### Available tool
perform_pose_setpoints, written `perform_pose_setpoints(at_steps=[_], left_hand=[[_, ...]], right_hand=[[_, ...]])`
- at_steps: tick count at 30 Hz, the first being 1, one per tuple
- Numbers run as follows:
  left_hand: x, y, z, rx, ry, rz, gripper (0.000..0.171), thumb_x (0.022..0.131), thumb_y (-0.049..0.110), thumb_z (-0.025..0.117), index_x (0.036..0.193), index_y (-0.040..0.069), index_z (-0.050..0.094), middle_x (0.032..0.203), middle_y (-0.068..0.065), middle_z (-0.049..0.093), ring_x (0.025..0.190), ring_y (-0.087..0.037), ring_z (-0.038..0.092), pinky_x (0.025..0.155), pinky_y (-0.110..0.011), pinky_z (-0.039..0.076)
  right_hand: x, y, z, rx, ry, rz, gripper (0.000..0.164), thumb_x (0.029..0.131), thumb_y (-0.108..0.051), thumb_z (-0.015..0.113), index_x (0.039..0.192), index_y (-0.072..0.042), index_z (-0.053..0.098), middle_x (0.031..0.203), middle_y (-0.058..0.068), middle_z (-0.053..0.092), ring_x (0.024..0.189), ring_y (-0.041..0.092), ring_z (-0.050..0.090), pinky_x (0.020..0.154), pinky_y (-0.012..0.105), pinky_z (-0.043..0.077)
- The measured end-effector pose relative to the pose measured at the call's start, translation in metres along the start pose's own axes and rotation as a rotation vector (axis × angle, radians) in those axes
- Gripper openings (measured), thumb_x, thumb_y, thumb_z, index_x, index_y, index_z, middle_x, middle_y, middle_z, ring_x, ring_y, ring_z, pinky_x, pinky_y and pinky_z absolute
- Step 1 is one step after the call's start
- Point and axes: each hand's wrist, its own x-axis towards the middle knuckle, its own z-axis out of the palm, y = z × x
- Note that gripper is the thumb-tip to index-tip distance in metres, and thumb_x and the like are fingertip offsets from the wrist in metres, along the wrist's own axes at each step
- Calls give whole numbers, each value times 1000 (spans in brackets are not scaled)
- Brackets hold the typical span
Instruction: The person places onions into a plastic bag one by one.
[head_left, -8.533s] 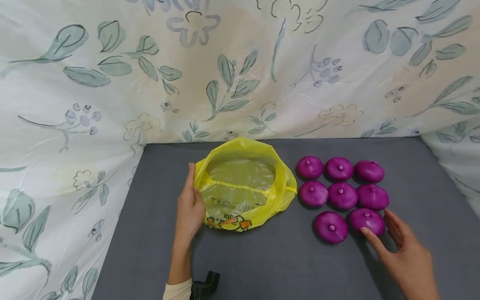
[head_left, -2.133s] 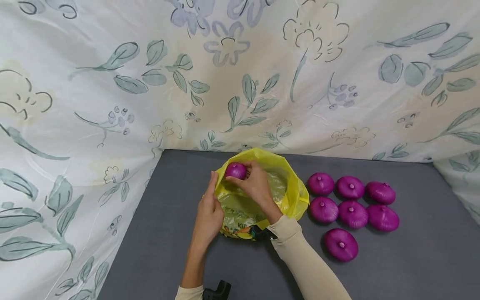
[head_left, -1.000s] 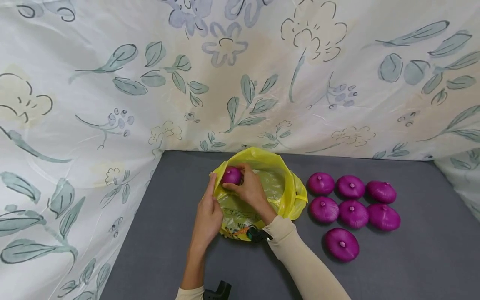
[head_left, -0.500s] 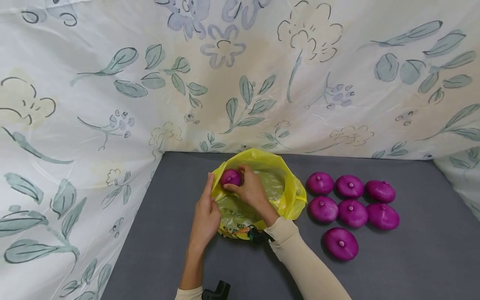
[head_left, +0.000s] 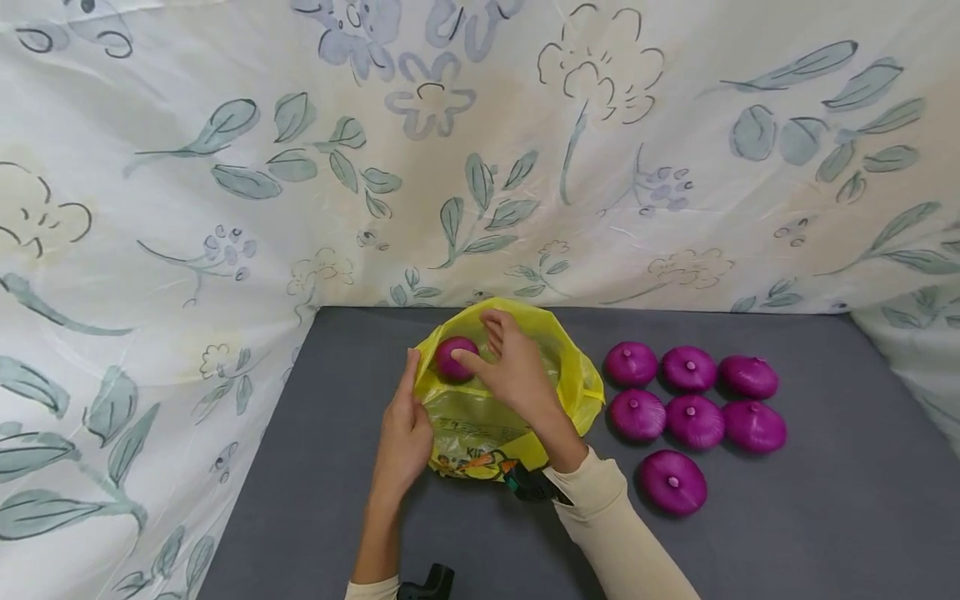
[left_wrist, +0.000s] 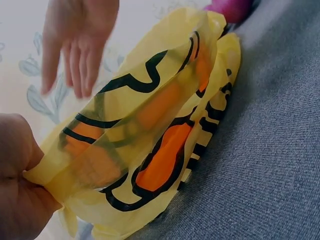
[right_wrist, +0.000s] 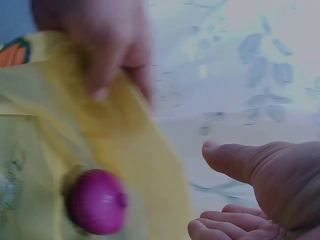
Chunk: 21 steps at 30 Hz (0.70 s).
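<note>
A yellow plastic bag lies on the grey table with its mouth spread wide. My left hand pinches the bag's left rim between thumb and fingers, as the left wrist view also shows. One purple onion sits inside the bag near that rim; the right wrist view shows this onion free of any fingers. Over the bag's mouth is my right hand, its fingers spread and nothing in its grasp. In the right wrist view, the right hand's thumb stands apart from its fingers.
Right of the bag, several purple onions stand in rows, among them a middle onion and a front one. A floral cloth hangs behind the table and along its left side.
Since the first frame, the right hand carried an onion from the front row into the bag. Within the last half second it let go and lifted off slightly. The left hand keeps the rim.
</note>
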Motion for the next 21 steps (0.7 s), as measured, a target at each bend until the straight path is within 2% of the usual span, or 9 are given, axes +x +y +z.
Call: perform_pose_setpoints(at_steps=[1,5,8,9,13,15,21], left_hand=[[0,-1,-1,1,4,1,76,104,-9,37,171,25,21,174,11,20,83,-25,47,93,-43,40],[-2,-2,-2,-7,7,0,78,104,-9,35,170,28,21,174,10,20,88,-28,48,96,-43,38],[-3,-2,-3,-15,-2,-7,78,104,-9,34,170,30,20,174,12,19,103,-30,55,102,-44,40],[-3,-2,-3,-18,-2,-7,78,104,-9,34,170,30,21,174,12,19,117,-30,56,106,-45,40],[-3,-2,-3,-15,6,1,78,103,-9,33,171,28,21,174,11,20,151,-22,36,117,-45,33],[-3,-2,-4,-10,6,4,78,103,-9,33,171,27,21,174,10,19,153,-24,35,118,-46,32],[-2,-2,-4,-12,-6,-15,77,104,-8,33,171,29,20,174,14,19,141,-28,44,109,-43,35]], right_hand=[[-4,-4,-5,15,4,2,78,97,-28,80,159,-3,39,164,10,45,152,26,42,118,41,40],[-18,-15,-25,16,49,-21,77,97,-31,79,160,-8,40,164,5,46,151,21,43,118,38,40],[-27,-20,-40,-11,89,-40,75,98,-31,79,159,-10,41,163,3,48,150,18,45,116,35,42],[-30,-22,-45,-18,101,-47,75,98,-31,78,159,-10,41,163,3,48,150,18,45,116,34,43],[-39,-27,-62,-42,156,-70,74,98,-30,78,159,-10,42,162,4,49,149,18,47,114,33,44],[-42,-27,-71,-55,193,-80,74,98,-30,78,159,-10,43,162,5,49,148,19,48,113,33,45],[-52,-18,-98,-75,284,-68,72,99,-30,77,158,-9,44,161,6,50,148,20,48,112,35,45]])
